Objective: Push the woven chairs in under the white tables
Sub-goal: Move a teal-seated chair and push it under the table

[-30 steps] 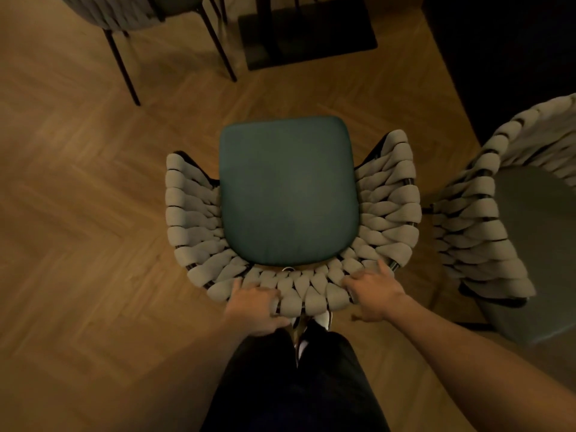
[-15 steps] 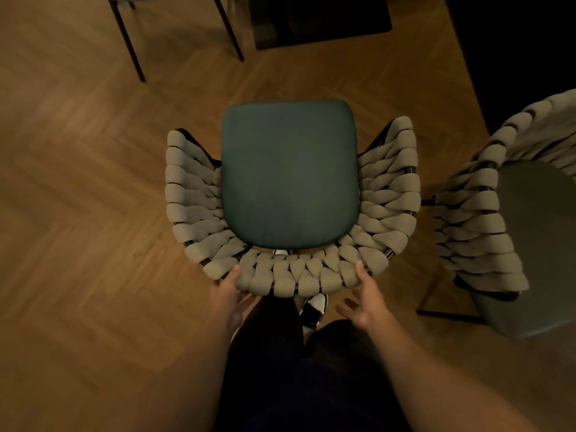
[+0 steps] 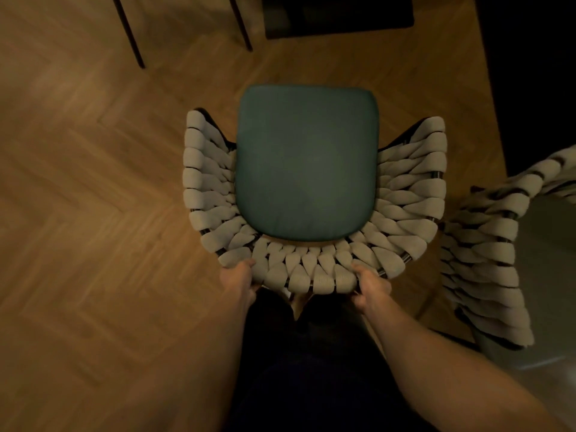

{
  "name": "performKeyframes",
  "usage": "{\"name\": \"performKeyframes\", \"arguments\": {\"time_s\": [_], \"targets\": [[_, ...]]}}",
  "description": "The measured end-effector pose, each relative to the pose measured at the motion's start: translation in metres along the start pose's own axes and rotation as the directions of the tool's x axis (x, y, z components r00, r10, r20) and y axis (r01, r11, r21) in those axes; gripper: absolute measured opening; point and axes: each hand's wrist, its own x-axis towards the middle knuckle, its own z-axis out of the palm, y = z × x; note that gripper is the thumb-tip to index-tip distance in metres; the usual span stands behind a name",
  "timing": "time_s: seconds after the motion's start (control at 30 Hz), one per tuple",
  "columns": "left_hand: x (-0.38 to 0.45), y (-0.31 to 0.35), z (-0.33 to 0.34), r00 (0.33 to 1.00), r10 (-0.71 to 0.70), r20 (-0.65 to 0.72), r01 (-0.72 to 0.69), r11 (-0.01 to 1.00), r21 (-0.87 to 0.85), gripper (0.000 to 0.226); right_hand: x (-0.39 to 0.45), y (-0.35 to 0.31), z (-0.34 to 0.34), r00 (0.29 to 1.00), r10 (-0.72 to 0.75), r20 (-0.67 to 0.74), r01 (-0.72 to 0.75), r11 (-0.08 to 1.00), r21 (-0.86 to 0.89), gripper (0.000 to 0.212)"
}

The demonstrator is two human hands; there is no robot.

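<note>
both hands back on chair | beige woven back, teal seat | left grip + right grip clasp backrest

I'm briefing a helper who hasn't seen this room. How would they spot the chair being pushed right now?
On the herringbone wood floor, look to the middle, just short of the dark table base. There the woven chair faces away from the person, left hand and right hand gripping its backrest. Unlike the second woven chair to its right, its teal seat cushion shows whole.
</note>
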Motion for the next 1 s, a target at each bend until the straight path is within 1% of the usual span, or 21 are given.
{"name": "performKeyframes", "arguments": {"time_s": [0.07,0.27,0.37,0.47,0.63,0.73,0.87,1.0], "targets": [[0.001,0.019,0.023,1.000,0.014,0.012,-0.014,1.000,0.010,0.048,0.003,-0.024,0.017,1.000,-0.024,0.002,0.024,1.000,-0.021,0.064],[0.001,0.071,0.106,0.998,0.019,0.061,-0.020,1.000,0.021,0.040,0.018,-0.113,0.061,0.994,-0.094,0.063,0.096,0.995,-0.034,0.053],[-0.001,0.097,0.149,0.998,0.020,0.057,-0.022,0.999,0.031,0.046,0.024,-0.163,0.085,0.985,-0.150,0.082,0.153,0.987,-0.038,0.051],[0.000,0.122,0.192,0.998,0.030,0.046,-0.031,0.999,0.017,0.046,0.029,-0.217,0.110,0.977,-0.183,0.111,0.190,0.981,-0.049,0.046],[-0.001,0.160,0.263,1.000,0.012,0.015,-0.012,1.000,-0.023,0.046,0.037,-0.305,0.150,0.968,-0.169,0.186,0.191,0.975,-0.110,0.037],[-0.001,0.183,0.298,1.000,-0.009,0.020,0.010,0.998,-0.061,0.049,0.044,-0.349,0.173,0.962,-0.171,0.212,0.201,0.971,-0.129,0.038],[0.002,0.210,0.331,1.000,-0.007,0.014,0.007,0.999,-0.047,0.049,0.056,-0.384,0.197,0.958,-0.139,0.251,0.178,0.974,-0.140,0.047],[0.004,0.230,0.350,1.000,-0.002,0.018,0.003,0.999,-0.044,0.048,0.052,-0.407,0.216,0.948,-0.144,0.285,0.192,0.970,-0.150,0.042]]}}
